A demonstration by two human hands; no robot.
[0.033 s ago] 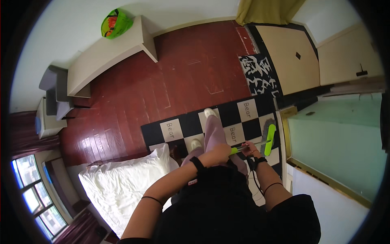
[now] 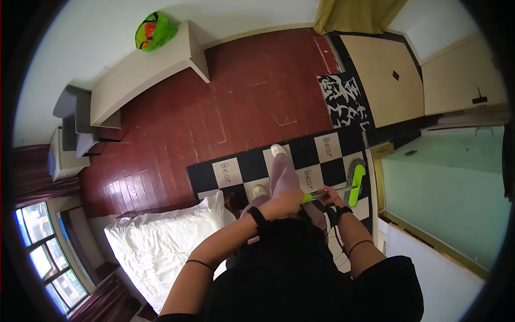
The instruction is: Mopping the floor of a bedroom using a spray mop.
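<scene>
A long-handled mop [image 2: 355,185] with a lime-green head and a grey fuzzy pad rests on the checkered mat [image 2: 252,168], to the right of my legs. My left hand [image 2: 288,204] is closed around the green grip at the handle's end, in front of my body. Further along the pole, close to the head, my right hand [image 2: 330,197] is wrapped around the metal shaft. The left fingers are partly hidden behind the back of the hand.
A bed with a white sheet [image 2: 166,241] stands at my left. Beyond the red wood floor [image 2: 241,102] are a pale desk [image 2: 142,75], a green bag [image 2: 156,31] on it and a grey chair [image 2: 75,115]. On the right is a frosted glass panel [image 2: 445,188].
</scene>
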